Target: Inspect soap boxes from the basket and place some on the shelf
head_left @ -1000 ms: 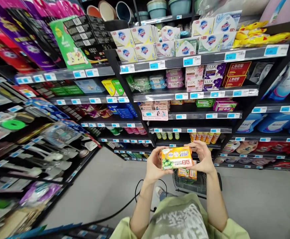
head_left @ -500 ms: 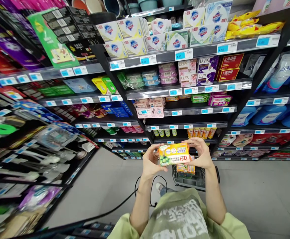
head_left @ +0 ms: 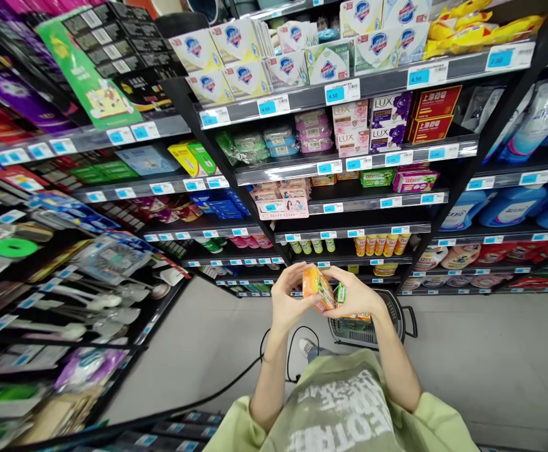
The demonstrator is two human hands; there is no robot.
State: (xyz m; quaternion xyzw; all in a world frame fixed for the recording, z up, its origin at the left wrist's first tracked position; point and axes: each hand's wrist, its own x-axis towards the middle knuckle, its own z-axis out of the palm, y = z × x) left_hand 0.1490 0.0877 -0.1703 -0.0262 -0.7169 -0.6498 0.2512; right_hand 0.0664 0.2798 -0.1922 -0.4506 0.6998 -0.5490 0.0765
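Observation:
An orange-and-green boxed bar of soap point(head_left: 318, 289) is held up in front of me, turned so that a narrow side and an end show. My left hand point(head_left: 289, 300) grips its left end, thumb below and fingers above. On the other end, my right hand point(head_left: 356, 292) closes round the box and hides part of it. Below the hands, a grey shopping basket point(head_left: 365, 336) sits low near the floor, partly covered by my right hand and forearm. Similar orange boxes point(head_left: 359, 316) lie inside it.
Shelves ahead carry soap boxes point(head_left: 244, 74), yellow packets point(head_left: 481, 28) and orange bottles point(head_left: 381, 244). Blue detergent bottles point(head_left: 513, 210) stand at the right. Kitchen utensils point(head_left: 108, 307) fill a rack on the left. A black cable point(head_left: 217, 390) loops above the grey floor point(head_left: 184, 345).
Both hands have turned the soap box from its broad printed front to a narrow side. My right hand has moved left, nearer the left one. The view has shifted slightly.

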